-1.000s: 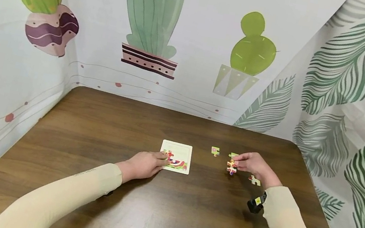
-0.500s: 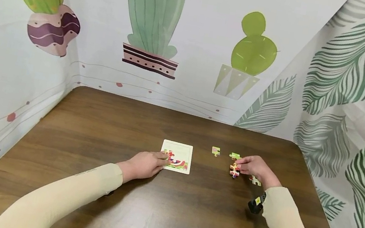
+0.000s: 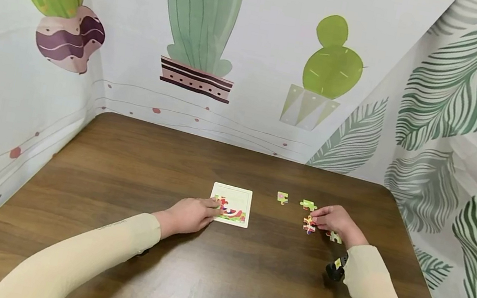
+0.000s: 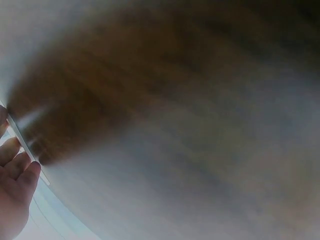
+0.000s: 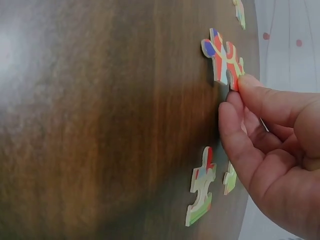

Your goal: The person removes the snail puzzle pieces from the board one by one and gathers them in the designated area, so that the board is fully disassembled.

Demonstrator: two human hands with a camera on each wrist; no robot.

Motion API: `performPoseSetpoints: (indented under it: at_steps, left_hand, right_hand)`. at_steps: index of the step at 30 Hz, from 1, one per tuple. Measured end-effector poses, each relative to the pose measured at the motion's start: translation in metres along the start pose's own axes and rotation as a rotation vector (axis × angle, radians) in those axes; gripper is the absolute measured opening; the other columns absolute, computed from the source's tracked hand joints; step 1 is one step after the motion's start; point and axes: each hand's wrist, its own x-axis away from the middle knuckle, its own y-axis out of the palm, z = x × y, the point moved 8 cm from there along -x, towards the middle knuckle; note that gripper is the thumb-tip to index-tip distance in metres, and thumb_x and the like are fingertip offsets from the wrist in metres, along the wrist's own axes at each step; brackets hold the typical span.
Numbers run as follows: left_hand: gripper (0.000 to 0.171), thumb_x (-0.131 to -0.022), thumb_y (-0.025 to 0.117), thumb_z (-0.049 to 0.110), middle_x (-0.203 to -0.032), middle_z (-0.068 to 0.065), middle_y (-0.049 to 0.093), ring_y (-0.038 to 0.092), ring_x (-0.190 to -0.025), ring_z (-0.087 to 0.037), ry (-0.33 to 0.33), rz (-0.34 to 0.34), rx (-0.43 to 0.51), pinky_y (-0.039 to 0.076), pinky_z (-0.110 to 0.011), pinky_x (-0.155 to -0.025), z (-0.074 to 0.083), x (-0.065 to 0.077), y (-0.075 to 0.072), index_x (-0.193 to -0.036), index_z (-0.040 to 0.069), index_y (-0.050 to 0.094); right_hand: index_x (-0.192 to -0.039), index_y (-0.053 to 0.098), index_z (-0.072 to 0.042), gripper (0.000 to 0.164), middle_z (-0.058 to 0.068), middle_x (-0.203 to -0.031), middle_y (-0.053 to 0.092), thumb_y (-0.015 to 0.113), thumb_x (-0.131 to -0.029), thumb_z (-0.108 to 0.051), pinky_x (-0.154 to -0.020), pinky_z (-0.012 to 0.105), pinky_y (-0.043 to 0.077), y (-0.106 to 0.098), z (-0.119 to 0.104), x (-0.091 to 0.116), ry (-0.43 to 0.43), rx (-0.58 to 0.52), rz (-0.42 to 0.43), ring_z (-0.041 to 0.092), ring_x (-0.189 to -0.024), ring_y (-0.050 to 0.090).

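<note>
My right hand pinches a red and yellow jigsaw piece by its edge between thumb and fingers. The right wrist view shows the same piece tilted close over the table. My left hand rests on the left side of a pale square puzzle board, fingers laid over it. Colourful joined pieces fill the board's lower part, partly hidden under those fingertips. In the left wrist view, fingers show at the board's edge.
Loose puzzle pieces lie to the right of the board: a green and pink one, a green one and a pale green one beside my right hand. The brown wooden table meets printed cloth walls behind.
My right hand has shifted slightly right and toward me with the red and yellow piece, uncovering more of the green piece. My left hand stays on the board.
</note>
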Motion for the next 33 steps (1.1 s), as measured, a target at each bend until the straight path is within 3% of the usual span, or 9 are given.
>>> performPoseSetpoints:
  at_steps: [13, 21, 33]
  left_hand:
    - [0.032, -0.099, 0.064, 0.017, -0.138, -0.011, 0.069, 0.067, -0.128, -0.027, -0.015, -0.016, 0.028, 0.058, -0.041, -0.099, -0.0020, 0.0001, 0.0016, -0.130, 0.013, 0.072]
    - [0.032, -0.100, 0.064, 0.018, -0.139, -0.012, 0.068, 0.067, -0.128, -0.028, -0.014, -0.011, 0.032, 0.058, -0.042, -0.100, -0.0017, 0.0005, 0.0005, -0.131, 0.012, 0.072]
    - [0.031, -0.100, 0.064, 0.017, -0.137, -0.013, 0.069, 0.067, -0.128, -0.028, 0.000, -0.015, 0.042, 0.058, -0.041, -0.100, -0.0001, -0.0014, -0.0022, -0.128, 0.011, 0.073]
  right_hand:
    - [-0.113, 0.068, 0.017, 0.024, 0.013, -0.094, 0.075, 0.064, -0.094, 0.003, -0.072, 0.024, 0.061, -0.0022, -0.0018, -0.0006, -0.010, 0.102, 0.099, 0.003, -0.074, 0.064]
    - [-0.112, 0.070, 0.013, 0.023, 0.025, -0.106, 0.073, 0.065, -0.096, -0.002, -0.075, 0.028, 0.061, -0.0035, -0.0034, 0.0004, -0.028, 0.175, 0.130, 0.009, -0.077, 0.067]
    - [-0.110, 0.071, 0.012, 0.021, 0.024, -0.103, 0.073, 0.067, -0.096, -0.004, -0.069, 0.025, 0.056, -0.0034, -0.0032, 0.0011, -0.070, 0.189, 0.143, 0.009, -0.075, 0.065]
